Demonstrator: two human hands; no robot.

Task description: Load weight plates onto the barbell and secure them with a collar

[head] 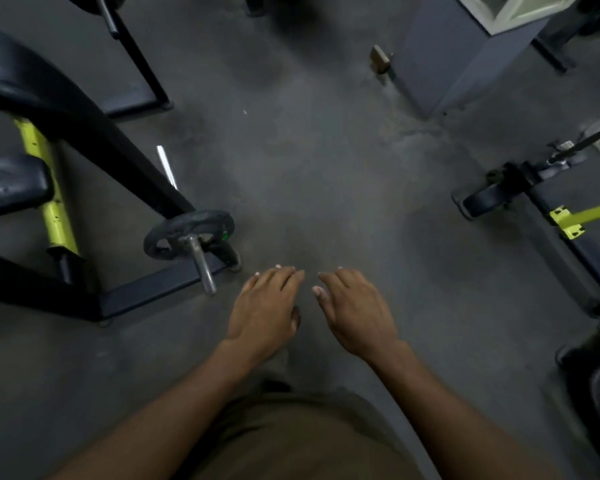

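Note:
A black weight plate (pixel 174 233) sits on a steel barbell sleeve (pixel 201 266) at the left, with the bare end of the sleeve pointing toward me. No collar shows on the sleeve. My left hand (pixel 265 310) hovers palm down just right of the sleeve tip, fingers straight and empty. My right hand (pixel 355 308) hovers beside it, also palm down with relaxed fingers, holding nothing. Both hands hang over the bare grey floor.
A black and yellow bench frame (pixel 52 209) fills the left side. Another machine with a yellow bar (pixel 582 216) stands at the right edge. A grey pillar (pixel 458 57) rises at the back right, with a small block (pixel 381 58) on the floor beside it.

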